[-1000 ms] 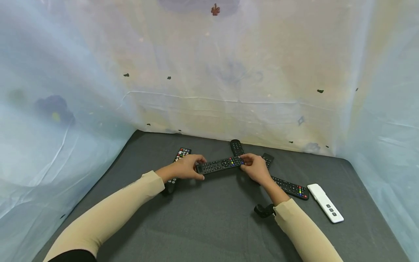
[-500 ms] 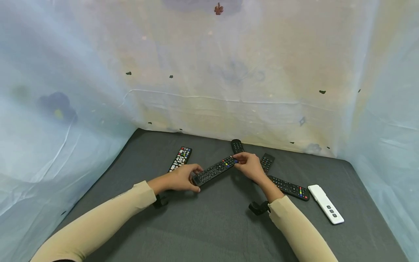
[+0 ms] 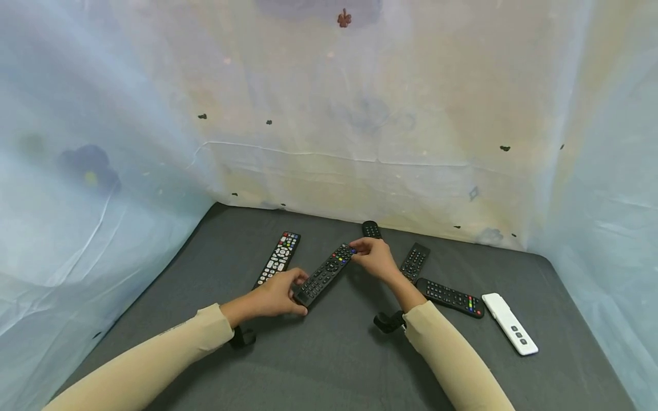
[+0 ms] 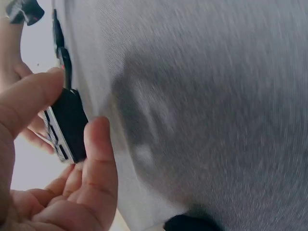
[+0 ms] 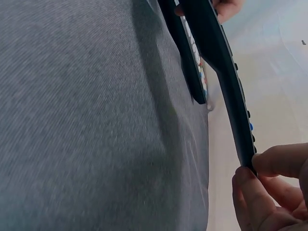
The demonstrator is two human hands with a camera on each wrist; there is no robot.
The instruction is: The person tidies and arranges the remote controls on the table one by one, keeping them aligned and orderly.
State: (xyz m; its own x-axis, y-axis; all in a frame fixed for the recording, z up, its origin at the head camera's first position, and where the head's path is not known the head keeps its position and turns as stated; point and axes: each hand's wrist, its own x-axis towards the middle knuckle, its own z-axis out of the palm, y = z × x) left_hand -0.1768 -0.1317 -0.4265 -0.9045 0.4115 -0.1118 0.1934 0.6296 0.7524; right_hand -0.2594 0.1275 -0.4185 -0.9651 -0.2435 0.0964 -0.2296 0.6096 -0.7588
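Between both hands a black remote control is held aslant above the grey surface, buttons facing up. My left hand grips its near end between thumb and fingers; the left wrist view shows the end of the remote amid the fingers. At the far end, my right hand pinches the corner, and the right wrist view has fingertips on the tip of the remote. Just left of it lies a black remote with white buttons, its near end partly hidden behind the left hand.
On the grey table right of the hands lie a small black remote, a black remote with coloured buttons and a white remote. Another black remote lies at the back, partly covered. Patterned cloth hangs behind.
The held remote has turned from nearly level to a steep slant, its left end coming nearer. Both hands have shifted left, the left one also toward the viewer, uncovering more of the white-buttoned remote.
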